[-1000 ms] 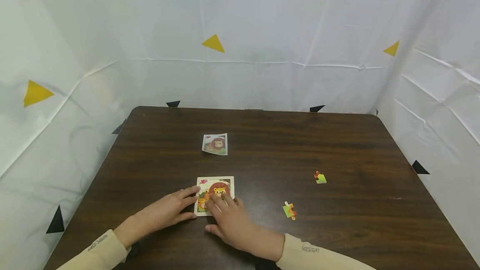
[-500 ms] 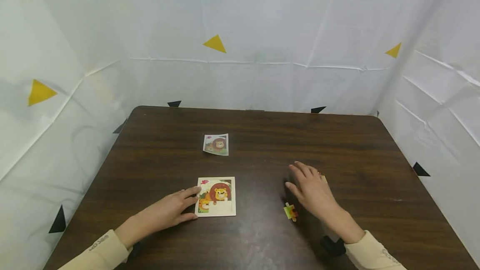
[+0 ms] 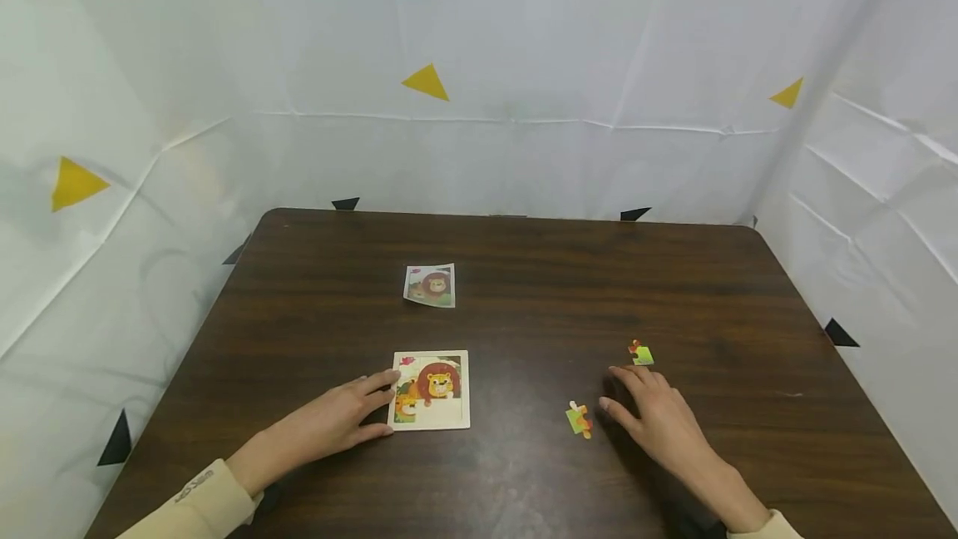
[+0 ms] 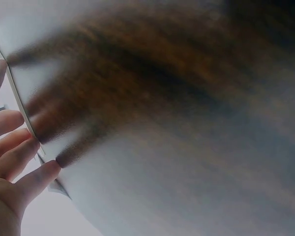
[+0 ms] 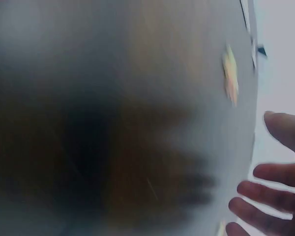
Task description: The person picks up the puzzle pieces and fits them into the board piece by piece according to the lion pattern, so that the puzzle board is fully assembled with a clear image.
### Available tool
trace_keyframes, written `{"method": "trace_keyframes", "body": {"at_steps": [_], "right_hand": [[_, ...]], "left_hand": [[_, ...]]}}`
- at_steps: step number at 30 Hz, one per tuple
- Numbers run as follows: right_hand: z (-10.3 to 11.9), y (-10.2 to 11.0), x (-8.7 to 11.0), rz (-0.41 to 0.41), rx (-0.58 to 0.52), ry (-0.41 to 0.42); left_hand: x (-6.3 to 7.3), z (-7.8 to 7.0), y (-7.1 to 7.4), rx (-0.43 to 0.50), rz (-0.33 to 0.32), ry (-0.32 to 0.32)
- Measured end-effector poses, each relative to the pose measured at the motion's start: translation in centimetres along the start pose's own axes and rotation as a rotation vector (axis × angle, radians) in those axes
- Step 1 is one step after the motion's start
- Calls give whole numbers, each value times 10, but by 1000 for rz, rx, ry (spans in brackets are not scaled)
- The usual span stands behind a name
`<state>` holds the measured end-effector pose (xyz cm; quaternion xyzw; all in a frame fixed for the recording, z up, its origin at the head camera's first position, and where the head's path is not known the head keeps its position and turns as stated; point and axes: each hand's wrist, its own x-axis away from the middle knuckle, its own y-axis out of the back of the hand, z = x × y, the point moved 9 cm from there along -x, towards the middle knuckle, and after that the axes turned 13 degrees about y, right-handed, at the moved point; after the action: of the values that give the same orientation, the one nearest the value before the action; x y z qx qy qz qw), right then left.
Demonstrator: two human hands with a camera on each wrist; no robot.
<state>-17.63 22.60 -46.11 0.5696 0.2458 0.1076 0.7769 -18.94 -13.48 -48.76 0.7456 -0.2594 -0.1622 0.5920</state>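
A small lion jigsaw puzzle in a pale square tray [image 3: 443,417] lies on the table. Its lower right part shows bare tray. My left hand [image 3: 340,418] rests at the tray's left edge, fingers extended; the left wrist view also shows the fingertips along that edge. To the right, my right hand [image 3: 666,427] hovers with spread fingers and nothing in them. One green and orange puzzle piece [image 3: 579,420] lies left of this hand, blurred in the right wrist view. Just beyond its fingertips lies a second green and red piece [image 3: 641,353].
A printed picture card [image 3: 430,286] of the same lion lies behind the tray, one corner slightly curled. The dark wooden table [image 3: 524,273] is enclosed by white sheeting [image 3: 516,165] at the back and sides.
My right hand has left the puzzle, gone right to the farther piece, then drawn back toward me without it. Both loose pieces lie where they were. My left hand has stayed put.
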Motion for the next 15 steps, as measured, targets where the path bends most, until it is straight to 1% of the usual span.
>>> {"method": "trace_keyframes", "body": {"at_steps": [5,10,12,15], "right_hand": [[27,-8,7,-24,71,14],[39,-18,7,-25,133,33],[44,-20,5,-31,119,72],[55,-22,2,-49,62,172]], "left_hand": [[-2,0,1,6,2,4],[-1,-1,1,1,5,-6],[-2,-1,1,-3,3,-7],[-1,-1,0,0,-5,-7]]}}
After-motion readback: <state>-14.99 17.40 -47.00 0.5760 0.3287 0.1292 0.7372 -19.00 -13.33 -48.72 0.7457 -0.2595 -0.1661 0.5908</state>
